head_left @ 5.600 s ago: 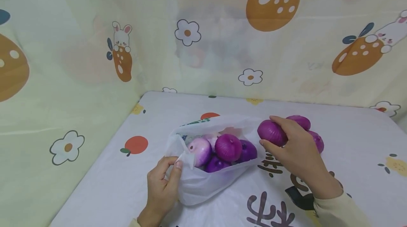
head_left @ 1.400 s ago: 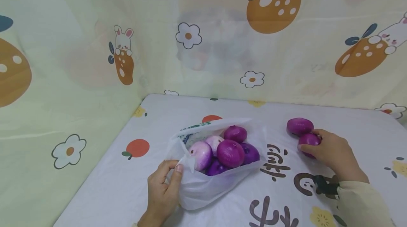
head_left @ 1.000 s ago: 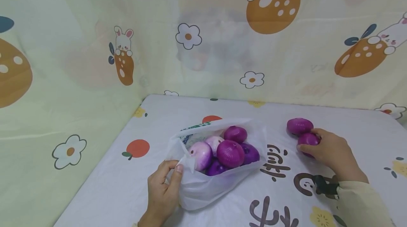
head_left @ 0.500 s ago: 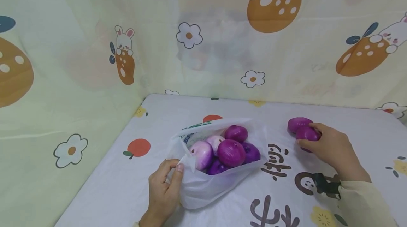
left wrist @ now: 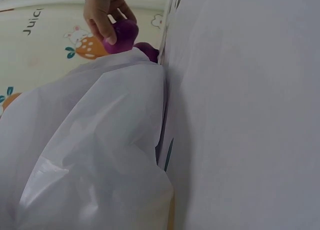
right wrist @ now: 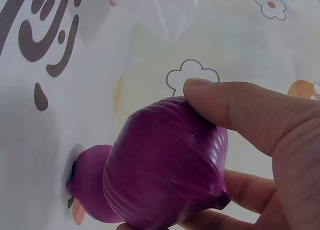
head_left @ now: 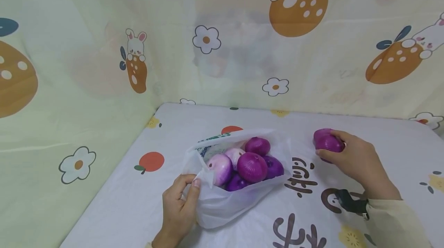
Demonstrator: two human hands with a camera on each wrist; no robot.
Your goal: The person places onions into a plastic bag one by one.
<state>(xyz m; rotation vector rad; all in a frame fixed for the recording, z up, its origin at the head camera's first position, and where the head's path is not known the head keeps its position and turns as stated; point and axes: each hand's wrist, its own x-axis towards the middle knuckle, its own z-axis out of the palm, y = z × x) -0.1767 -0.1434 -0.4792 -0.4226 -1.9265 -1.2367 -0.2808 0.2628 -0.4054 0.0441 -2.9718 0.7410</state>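
Up off the tablecloth (head_left: pixel 388 140) comes the onion (head_left: pixel 327 143) that sat low in the right hand (head_left: pixel 357 159) a moment ago, its fingers wrapped round it, to the right of the bag (head_left: pixel 222 201). From the head view, the left hand (head_left: pixel 180 209) pinches the bag's near rim and keeps it open, with a pile of onions (head_left: pixel 251 161) inside. Only the left wrist view shows the bag's soft, crinkly white side (left wrist: pixel 95 155) up close, with the right hand (left wrist: pixel 102 12) and its onion (left wrist: pixel 121 35) far behind the bag. Only the right wrist view shows a second onion (right wrist: pixel 90 182) lying on the cloth, just behind the held one (right wrist: pixel 167 165). I think the onion is round, firm and smooth, a bit slippery, so gripping round its fat middle works best.
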